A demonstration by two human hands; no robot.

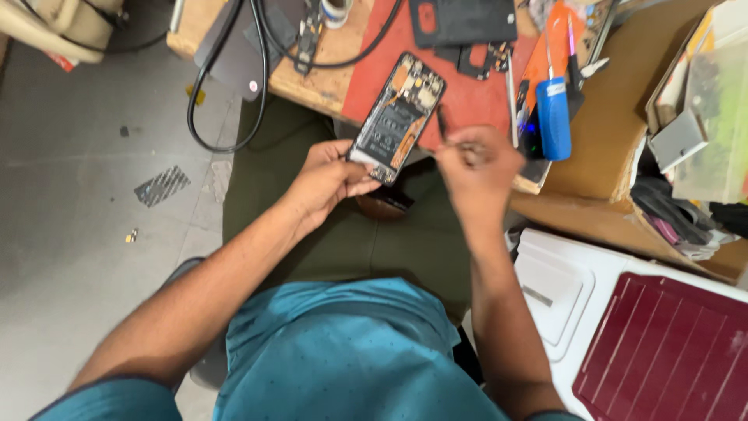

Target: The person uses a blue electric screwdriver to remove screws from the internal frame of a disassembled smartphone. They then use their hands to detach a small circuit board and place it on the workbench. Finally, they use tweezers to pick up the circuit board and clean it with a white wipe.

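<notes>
While the person is sitting at the bench, these points are showing.
Phone (397, 117): long axis is running from lower left to upper right, top end pointing toward the bench; back cover off, dark boards and orange strips showing.
Left hand (323, 183): gripping the phone's lower end above the lap.
Right hand (477, 168): pinching a thin dark tool (442, 123), blurred, just beside the phone.
Red mat (467, 93): lying beyond the phone.

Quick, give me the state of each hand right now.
Left hand: closed on the lower end of the opened phone.
Right hand: blurred, fingers pinched on a thin dark tool.
</notes>
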